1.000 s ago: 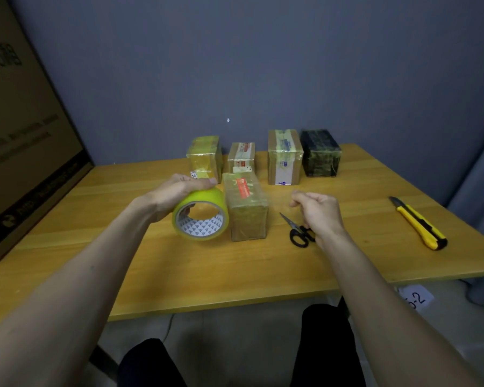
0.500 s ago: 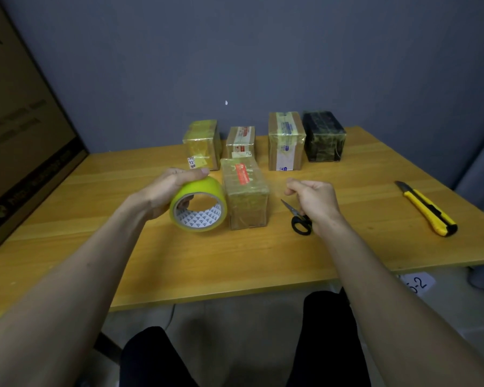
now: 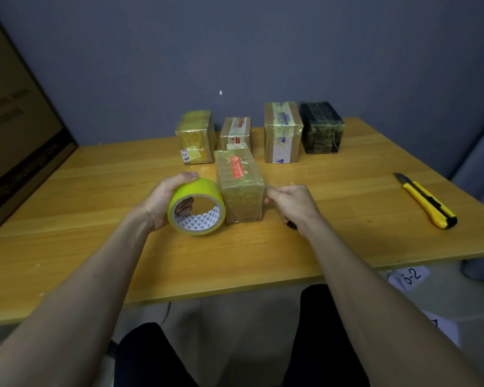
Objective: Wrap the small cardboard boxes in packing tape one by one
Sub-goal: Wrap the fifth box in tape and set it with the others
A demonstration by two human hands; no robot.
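Note:
A small cardboard box (image 3: 239, 188) with a red label, covered in clear tape, stands mid-table. My left hand (image 3: 162, 199) grips a yellow packing tape roll (image 3: 199, 191) held on edge right beside the box's left side. My right hand (image 3: 291, 201) is at the box's right face with thumb and fingers pinched together, apparently on the tape's free end; the clear strip itself is hard to make out. Four more small boxes stand in a back row: a yellowish one (image 3: 196, 138), a short one (image 3: 235, 132), a tall one (image 3: 282, 132) and a black one (image 3: 320, 127).
A yellow utility knife (image 3: 428, 202) lies at the right of the wooden table (image 3: 95, 247). Black scissors (image 3: 291, 225) are mostly hidden beneath my right hand. A large flat cardboard sheet (image 3: 17, 129) leans at the left. A paper label (image 3: 408, 276) lies on the floor.
My right hand has moved left from above the scissors to the box's right face. The left hand with the roll stays beside the box.

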